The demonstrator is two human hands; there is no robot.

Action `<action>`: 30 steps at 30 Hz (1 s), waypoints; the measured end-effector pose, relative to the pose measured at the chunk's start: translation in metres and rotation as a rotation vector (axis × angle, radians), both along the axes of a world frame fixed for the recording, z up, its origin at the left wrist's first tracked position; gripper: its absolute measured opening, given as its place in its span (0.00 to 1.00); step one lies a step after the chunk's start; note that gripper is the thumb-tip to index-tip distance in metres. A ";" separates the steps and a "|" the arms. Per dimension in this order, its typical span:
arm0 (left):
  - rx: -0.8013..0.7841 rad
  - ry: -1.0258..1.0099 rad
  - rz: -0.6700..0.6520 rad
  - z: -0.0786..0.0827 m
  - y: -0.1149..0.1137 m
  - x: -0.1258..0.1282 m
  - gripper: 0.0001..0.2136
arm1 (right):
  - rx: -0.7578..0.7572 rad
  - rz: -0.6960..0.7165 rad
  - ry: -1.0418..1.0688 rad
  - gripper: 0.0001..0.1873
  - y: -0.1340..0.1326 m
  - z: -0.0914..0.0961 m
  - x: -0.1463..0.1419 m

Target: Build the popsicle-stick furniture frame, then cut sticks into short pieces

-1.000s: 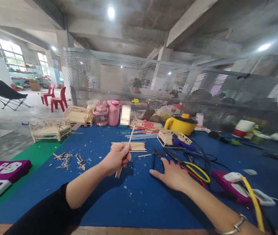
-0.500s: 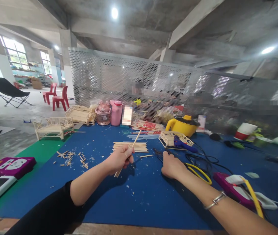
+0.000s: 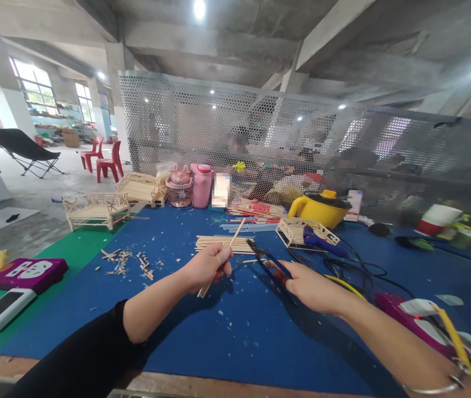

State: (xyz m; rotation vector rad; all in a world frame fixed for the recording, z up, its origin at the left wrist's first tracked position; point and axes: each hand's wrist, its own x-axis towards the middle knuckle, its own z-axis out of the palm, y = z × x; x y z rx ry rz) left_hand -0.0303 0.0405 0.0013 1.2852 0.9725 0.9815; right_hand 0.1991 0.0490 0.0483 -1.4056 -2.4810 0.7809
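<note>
Head view, left hand pinching wooden stick, right hand gripping pliers

Pale bare wooden stick, dark metal cutters, matt blue mat.

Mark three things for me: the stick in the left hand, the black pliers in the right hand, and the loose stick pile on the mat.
held stick (image 3: 238, 229), head view, free upper end.
black pliers (image 3: 260, 255), head view, dark front part.
stick pile (image 3: 214, 240), head view, left half.

craft workshop: stick furniture models
</note>
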 end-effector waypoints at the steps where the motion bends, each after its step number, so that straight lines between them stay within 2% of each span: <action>1: 0.001 0.005 0.000 0.000 0.000 0.000 0.10 | -0.016 0.051 0.029 0.32 -0.006 0.002 -0.005; 6: -0.003 0.007 -0.014 0.000 -0.002 0.003 0.10 | 0.030 0.111 0.054 0.36 -0.018 0.003 -0.021; 14: -0.009 -0.005 -0.033 0.006 -0.007 0.003 0.10 | 0.142 0.051 -0.071 0.39 -0.015 -0.003 -0.020; 20: -0.007 -0.038 -0.063 0.003 -0.006 0.004 0.10 | 0.129 0.000 -0.158 0.39 -0.016 -0.002 -0.025; 25: 0.026 -0.036 -0.076 -0.003 -0.003 0.003 0.11 | 0.128 -0.015 -0.132 0.38 -0.016 -0.002 -0.026; 30: 0.023 0.016 -0.065 -0.003 -0.005 0.004 0.12 | 0.010 -0.016 -0.093 0.29 -0.017 0.002 -0.029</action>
